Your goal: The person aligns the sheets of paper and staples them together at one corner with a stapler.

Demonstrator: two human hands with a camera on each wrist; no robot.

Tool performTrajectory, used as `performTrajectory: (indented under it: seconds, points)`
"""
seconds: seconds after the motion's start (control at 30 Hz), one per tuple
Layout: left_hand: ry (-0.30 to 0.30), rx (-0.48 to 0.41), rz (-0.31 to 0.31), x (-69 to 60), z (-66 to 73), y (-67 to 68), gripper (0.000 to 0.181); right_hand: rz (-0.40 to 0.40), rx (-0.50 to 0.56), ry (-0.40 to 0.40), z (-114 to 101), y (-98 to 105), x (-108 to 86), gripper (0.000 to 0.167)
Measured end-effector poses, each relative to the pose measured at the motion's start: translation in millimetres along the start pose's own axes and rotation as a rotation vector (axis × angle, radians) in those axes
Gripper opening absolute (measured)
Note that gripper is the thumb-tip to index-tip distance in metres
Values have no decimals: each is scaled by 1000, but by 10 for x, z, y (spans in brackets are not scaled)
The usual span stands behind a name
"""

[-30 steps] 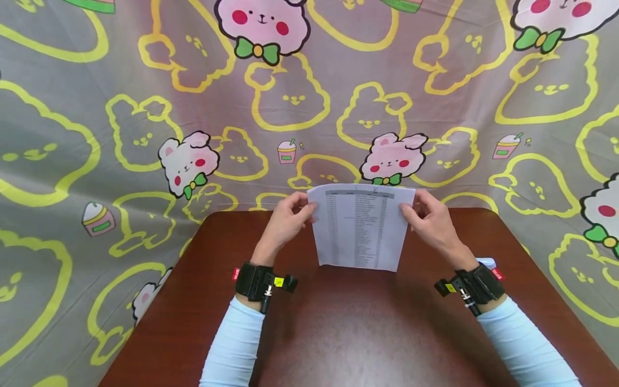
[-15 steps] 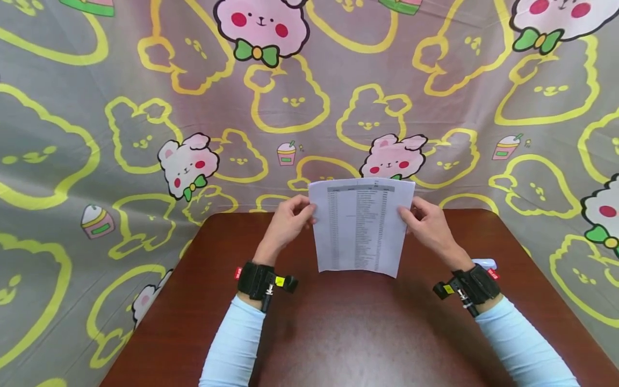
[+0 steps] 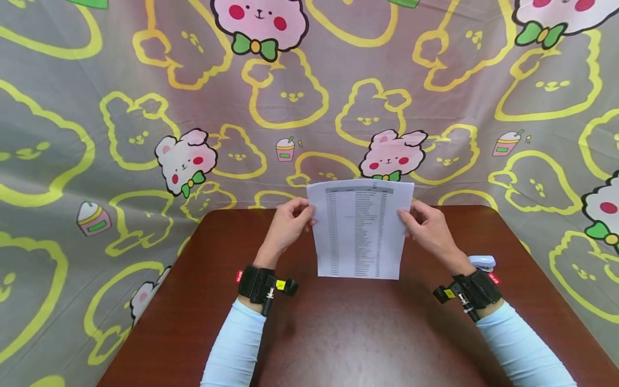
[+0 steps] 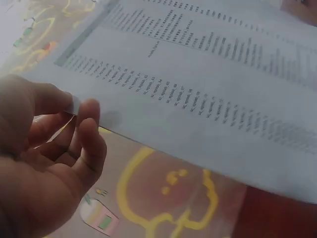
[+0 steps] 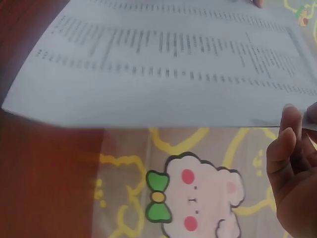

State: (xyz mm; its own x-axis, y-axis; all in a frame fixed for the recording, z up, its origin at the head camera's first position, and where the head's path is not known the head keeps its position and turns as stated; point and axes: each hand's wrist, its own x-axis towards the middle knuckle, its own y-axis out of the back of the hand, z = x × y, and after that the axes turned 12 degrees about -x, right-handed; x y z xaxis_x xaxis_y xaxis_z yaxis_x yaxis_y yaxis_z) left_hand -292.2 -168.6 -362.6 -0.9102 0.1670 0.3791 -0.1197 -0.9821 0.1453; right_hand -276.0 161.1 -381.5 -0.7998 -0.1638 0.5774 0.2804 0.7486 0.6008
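A white printed sheet of paper (image 3: 360, 231) is held up over the table, its face with a grey header band and columns of small text toward me. My left hand (image 3: 288, 223) pinches its left edge near the upper corner between thumb and fingers. On the opposite edge, my right hand (image 3: 427, 226) pinches at about the same height. In the left wrist view, the thumb lies on the printed face of the paper (image 4: 188, 134) and fingers curl behind. The right wrist view shows the paper's side edge (image 5: 148, 114) running to the right fingers (image 5: 291, 119). Whether several sheets are stacked I cannot tell.
A white and light-blue stapler (image 3: 482, 262) stands on the brown table (image 3: 348, 333), just beyond my right wrist. A grey cloth (image 3: 333, 64) with cartoon bears and rabbits hangs behind the table and along both sides.
Both hands keep their pinch on the paper. The paper has tilted more upright and its lower edge has straightened and dropped slightly. The right hand has come down a little.
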Motion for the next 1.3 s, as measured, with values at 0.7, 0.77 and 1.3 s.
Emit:
performTrajectory:
  seconds: [0.7,0.77,1.3]
  points:
    - [394,174,-106,44,-526,35,19,-489,296,-530,585,-223,-46,44]
    - [435,196,-127,7,-611,36,19,-525,302,-561,667,-312,-106,43]
    - [521,296,-176,-260,-1068,-105,17,-604,217,-593,871,-736,-450,21]
